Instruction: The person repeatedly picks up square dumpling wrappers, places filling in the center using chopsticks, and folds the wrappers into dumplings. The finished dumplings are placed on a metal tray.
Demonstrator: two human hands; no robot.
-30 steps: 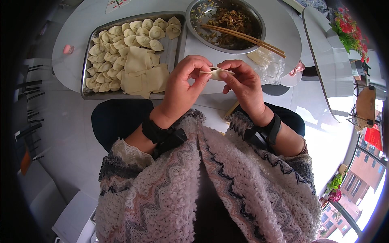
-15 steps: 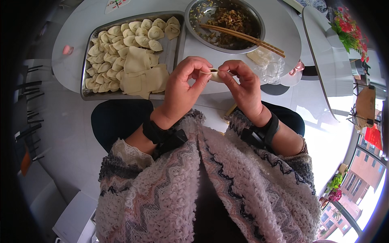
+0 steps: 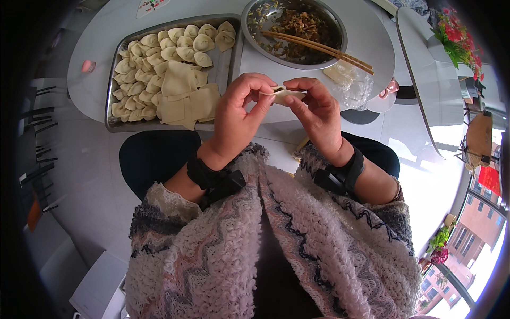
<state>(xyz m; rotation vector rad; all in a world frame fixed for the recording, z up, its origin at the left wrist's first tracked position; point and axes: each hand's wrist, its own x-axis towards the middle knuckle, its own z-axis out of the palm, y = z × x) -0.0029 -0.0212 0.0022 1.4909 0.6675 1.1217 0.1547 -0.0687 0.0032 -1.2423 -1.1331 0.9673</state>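
Between my two hands, above the near edge of the table, is a folded wonton [image 3: 282, 96] with a dark gap of filling showing at its top. My left hand [image 3: 243, 103] pinches its left end between thumb and fingers. At its right side, my right hand [image 3: 317, 109] pinches the dough with thumb and forefinger. Left of my hands, a metal tray [image 3: 229, 63] carries rows of finished wontons [image 3: 171, 53] and a stack of flat square wrappers [image 3: 183, 103] in its near right part.
Beyond my hands stands a steel bowl [image 3: 249, 40] of chopped filling, with wooden chopsticks [image 3: 319, 49] across its rim. A crumpled clear plastic bag [image 3: 353, 87] lies beside it. A small pink object [image 3: 88, 66] sits at the left on the white table [image 3: 93, 40].
My right fingers have shifted slightly along the wonton, and more of its right end now shows between thumb and forefinger. My left hand keeps almost the same place.
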